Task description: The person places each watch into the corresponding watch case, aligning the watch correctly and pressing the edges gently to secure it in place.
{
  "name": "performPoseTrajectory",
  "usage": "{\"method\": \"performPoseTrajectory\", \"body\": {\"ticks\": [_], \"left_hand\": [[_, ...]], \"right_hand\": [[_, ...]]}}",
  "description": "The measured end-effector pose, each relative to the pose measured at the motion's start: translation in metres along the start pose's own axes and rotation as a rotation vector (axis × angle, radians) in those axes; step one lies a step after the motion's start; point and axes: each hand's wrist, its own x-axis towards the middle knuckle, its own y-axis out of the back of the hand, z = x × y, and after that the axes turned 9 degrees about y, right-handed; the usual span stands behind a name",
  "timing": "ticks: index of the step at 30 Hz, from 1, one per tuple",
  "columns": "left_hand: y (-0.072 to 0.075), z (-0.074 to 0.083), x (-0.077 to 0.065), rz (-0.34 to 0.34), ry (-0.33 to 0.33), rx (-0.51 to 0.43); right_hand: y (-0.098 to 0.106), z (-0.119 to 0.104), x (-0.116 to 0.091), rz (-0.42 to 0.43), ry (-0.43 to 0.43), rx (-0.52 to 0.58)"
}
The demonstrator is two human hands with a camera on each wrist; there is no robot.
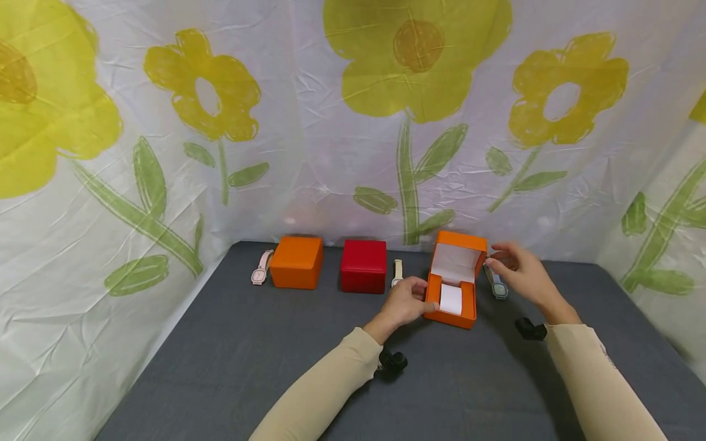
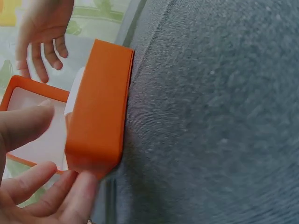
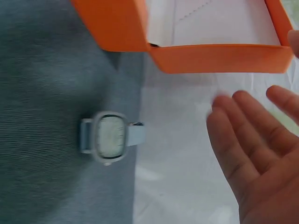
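An orange watch box (image 1: 473, 306) stands on the grey table with its lid raised, showing a white lining and a white cushion (image 1: 451, 299). My left hand (image 1: 405, 301) touches the left side of this box with its fingertips; the thumb (image 2: 32, 123) extends over the box opening, apart from the fingers. To the right of the lid is my right hand (image 1: 524, 275), fingers loosely extended with nothing between them (image 3: 271, 154). Below that hand lies a blue-strapped watch (image 3: 111, 136), with a pale square dial. A cream-strapped watch (image 1: 398, 269) lies left of the box, partly hidden by my left hand.
A closed red box (image 1: 363, 266) and a closed orange box (image 1: 296, 263) stand in a row to the left. Beside the latter lies a pink-strapped watch (image 1: 261, 267). A flowered curtain (image 1: 298, 153) hangs behind the table (image 1: 265, 361).
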Motion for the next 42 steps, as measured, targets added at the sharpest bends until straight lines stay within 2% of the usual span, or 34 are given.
{"method": "performPoseTrajectory", "body": {"ticks": [4,7,11,20,25,29,35,42], "left_hand": [[0.001,0.007,0.0,0.0,-0.057,0.049],[-0.001,0.012,0.0,0.007,-0.119,0.177],[-0.003,0.016,0.002,0.004,-0.183,0.348],[-0.005,0.028,0.021,-0.087,-0.323,0.566],[-0.007,0.032,0.028,-0.157,-0.345,0.682],[-0.006,0.034,0.032,-0.201,-0.343,0.729],[-0.005,0.037,0.037,-0.274,-0.334,0.755],[-0.002,0.042,0.041,-0.336,-0.341,0.77]], "right_hand": [[-0.004,0.005,-0.015,0.034,-0.042,-0.036],[-0.006,0.01,-0.026,0.065,-0.073,-0.056],[-0.011,0.017,-0.036,0.063,-0.111,-0.066],[-0.013,0.021,-0.037,0.042,-0.156,-0.075],[-0.013,0.022,-0.034,-0.002,-0.181,-0.086],[-0.015,0.025,-0.033,-0.033,-0.207,-0.096],[-0.015,0.03,-0.034,-0.071,-0.237,-0.096],[-0.015,0.035,-0.036,-0.122,-0.211,-0.082]]}}
